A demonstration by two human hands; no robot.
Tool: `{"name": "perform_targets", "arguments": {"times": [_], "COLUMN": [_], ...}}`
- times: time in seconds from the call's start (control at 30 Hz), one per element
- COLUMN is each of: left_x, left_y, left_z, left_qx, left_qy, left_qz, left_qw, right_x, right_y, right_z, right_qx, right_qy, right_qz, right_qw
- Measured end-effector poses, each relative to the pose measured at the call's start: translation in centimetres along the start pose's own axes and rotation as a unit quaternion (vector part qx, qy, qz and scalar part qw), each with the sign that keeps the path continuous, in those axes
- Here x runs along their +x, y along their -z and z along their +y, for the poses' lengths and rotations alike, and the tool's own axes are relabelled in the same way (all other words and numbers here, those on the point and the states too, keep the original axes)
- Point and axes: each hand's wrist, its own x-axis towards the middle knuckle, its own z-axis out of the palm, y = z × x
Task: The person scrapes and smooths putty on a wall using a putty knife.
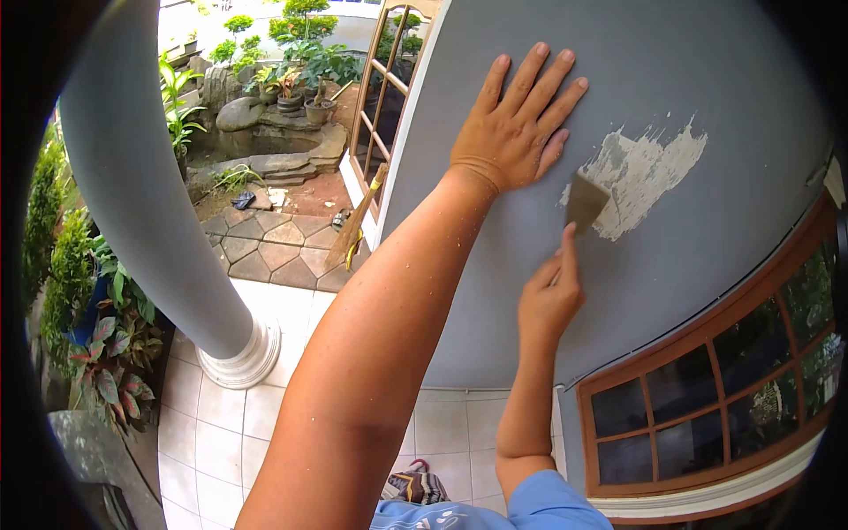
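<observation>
My left hand (512,128) lies flat on the grey wall (495,274) with its fingers spread. Lower and to the right, my right hand (549,296) grips a putty knife (586,203), its index finger stretched along the tool. The blade is at the lower left edge of a rough, pale scraped patch (658,168), where the grey paint is gone. Small pale specks dot my left arm. The knife's handle is mostly hidden in my right hand.
A round grey column (159,177) stands at the left. A wood-framed window (707,389) is at the lower right. A broom (358,221) leans by an open window frame. Bunched cloth (415,486) lies on the tiled floor (212,442) below.
</observation>
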Motion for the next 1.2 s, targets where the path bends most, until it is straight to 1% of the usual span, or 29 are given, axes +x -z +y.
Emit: {"name": "perform_targets", "arguments": {"times": [0.07,0.17,0.27,0.37,0.47,0.57,0.67,0.77,0.87,0.97,1.07,1.13,1.2], "left_x": [0.1,0.1,0.1,0.0,0.0,0.1,0.0,0.1,0.2,0.2,0.4,0.4,0.4], "left_y": [0.0,0.1,0.1,0.1,0.1,0.4,0.2,0.1,-0.1,-0.4,-0.2,-0.5,-0.5], "left_z": [-0.1,0.0,0.0,0.0,0.0,0.0,0.0,0.0,-0.1,-0.1,-0.1,0.0,0.1], "left_qx": [0.008,-0.001,-0.013,0.004,0.008,0.002,-0.005,-0.010,-0.036,-0.044,-0.016,-0.002,0.018], "left_qy": [-0.002,0.002,0.001,0.001,0.002,0.003,0.002,-0.001,-0.006,-0.009,-0.017,-0.016,-0.021], "left_qz": [0.007,-0.004,-0.005,0.003,0.000,-0.012,-0.002,0.000,0.007,0.019,0.008,0.005,0.003], "left_qw": [1.000,1.000,1.000,1.000,1.000,1.000,1.000,1.000,0.999,0.999,1.000,1.000,1.000], "right_x": [2.5,0.2,-0.4,2.5,3.7,1.6,2.3,1.8,0.6,-1.8,-2.8,-2.9,-2.4], "right_y": [0.7,1.0,0.2,0.4,1.4,1.5,-0.2,-0.8,0.6,3.2,5.9,5.5,6.5], "right_z": [-0.6,0.4,0.6,0.0,-0.8,-0.2,1.3,1.4,1.8,2.3,3.2,4.6,5.6], "right_qx": [0.044,0.039,-0.015,0.031,0.027,0.014,0.003,0.010,0.051,0.062,0.152,0.140,0.145], "right_qy": [-0.039,-0.005,0.033,0.003,0.033,-0.029,0.031,0.056,-0.041,-0.041,-0.166,-0.098,-0.091], "right_qz": [0.000,-0.003,0.004,0.024,0.037,-0.017,0.014,0.057,-0.021,-0.093,-0.163,-0.053,-0.009], "right_qw": [0.998,0.999,0.999,0.999,0.998,0.999,0.999,0.997,0.998,0.993,0.960,0.984,0.985]}}
